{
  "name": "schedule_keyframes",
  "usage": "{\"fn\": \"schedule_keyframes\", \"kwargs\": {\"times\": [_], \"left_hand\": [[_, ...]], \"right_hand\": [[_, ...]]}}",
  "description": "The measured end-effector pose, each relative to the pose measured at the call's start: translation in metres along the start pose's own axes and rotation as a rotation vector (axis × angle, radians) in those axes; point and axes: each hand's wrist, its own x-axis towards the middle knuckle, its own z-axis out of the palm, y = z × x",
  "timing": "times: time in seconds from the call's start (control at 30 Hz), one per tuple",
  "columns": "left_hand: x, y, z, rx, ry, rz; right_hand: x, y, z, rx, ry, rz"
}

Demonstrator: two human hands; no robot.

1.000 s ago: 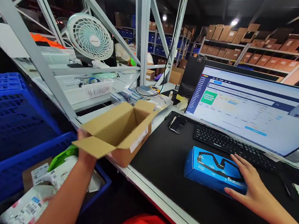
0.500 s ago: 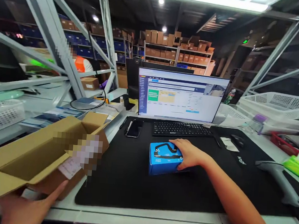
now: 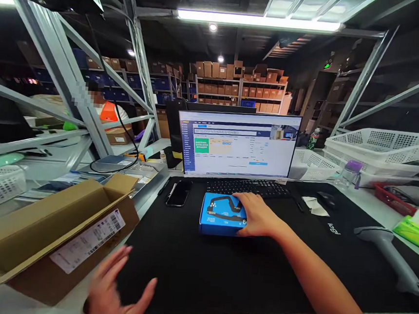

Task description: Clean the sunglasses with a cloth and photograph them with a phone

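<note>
the left hand [image 3: 113,290], now off the carton [image 3: 66,237], spreads wide, apparently free to work, while the right hand [image 3: 261,216] grips the blue box [image 3: 221,216].

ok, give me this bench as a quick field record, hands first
left hand: open, holding nothing, nearest the cardboard box
right hand: gripping the right end of the blue box
blue box: on the black mat, in front of the keyboard
cardboard box: left of the mat, flaps open, label on its side; bottom inside hidden
phone: on the mat, left of the blue box
monitor: lit, behind the keyboard
scanner: on the mat, right side
</note>
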Motion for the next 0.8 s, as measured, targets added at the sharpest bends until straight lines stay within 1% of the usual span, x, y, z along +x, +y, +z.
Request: {"fn": "schedule_keyframes", "kwargs": {"times": [0.03, 0.07, 0.13, 0.2, 0.23, 0.27, 0.3, 0.33, 0.37, 0.43, 0.5, 0.57, 0.6, 0.63, 0.7, 0.8], "left_hand": [[0.011, 0.006, 0.014, -0.071, -0.04, -0.013], [0.023, 0.011, 0.029, -0.204, -0.142, -0.042], [0.049, 0.017, 0.06, -0.502, -0.365, -0.162], [0.075, 0.021, 0.087, -0.761, -0.592, -0.257], [0.087, 0.023, 0.097, -0.92, -0.683, -0.31], [0.099, 0.026, 0.105, -1.072, -0.781, -0.396], [0.108, 0.029, 0.11, -1.188, -0.888, -0.485], [0.117, 0.032, 0.112, -1.28, -0.972, -0.533], [0.124, 0.035, 0.113, -1.334, -1.04, -0.542], [0.132, 0.037, 0.112, -1.307, -1.137, -0.44], [0.133, 0.034, 0.109, -1.153, -1.219, -0.335], [0.13, 0.028, 0.106, -0.977, -1.277, -0.292], [0.127, 0.025, 0.104, -0.913, -1.266, -0.272], [0.123, 0.024, 0.102, -0.861, -1.231, -0.244], [0.117, 0.026, 0.098, -0.775, -1.11, -0.169], [0.112, 0.035, 0.092, -0.706, -0.951, -0.088]], "right_hand": [[-0.002, 0.001, -0.003, 0.034, 0.033, 0.019], [-0.004, 0.001, -0.006, 0.082, 0.059, 0.042], [-0.009, 0.003, -0.009, 0.211, 0.089, 0.092], [-0.012, 0.004, -0.01, 0.343, 0.106, 0.118], [-0.014, 0.004, -0.01, 0.382, 0.114, 0.098], [-0.016, 0.002, -0.01, 0.389, 0.127, 0.044], [-0.018, 0.0, -0.01, 0.361, 0.142, -0.046], [-0.02, -0.005, -0.01, 0.298, 0.152, -0.157], [-0.022, -0.01, -0.011, 0.209, 0.154, -0.268], [-0.027, -0.024, -0.01, 0.006, 0.121, -0.427], [-0.029, -0.037, -0.005, -0.167, 0.067, -0.487], [-0.029, -0.044, 0.003, -0.31, 0.08, -0.518], [-0.027, -0.045, 0.009, -0.374, 0.118, -0.539], [-0.026, -0.045, 0.014, -0.432, 0.172, -0.561], [-0.021, -0.039, 0.026, -0.508, 0.309, -0.602], [-0.017, -0.026, 0.042, -0.502, 0.508, -0.631]]}}
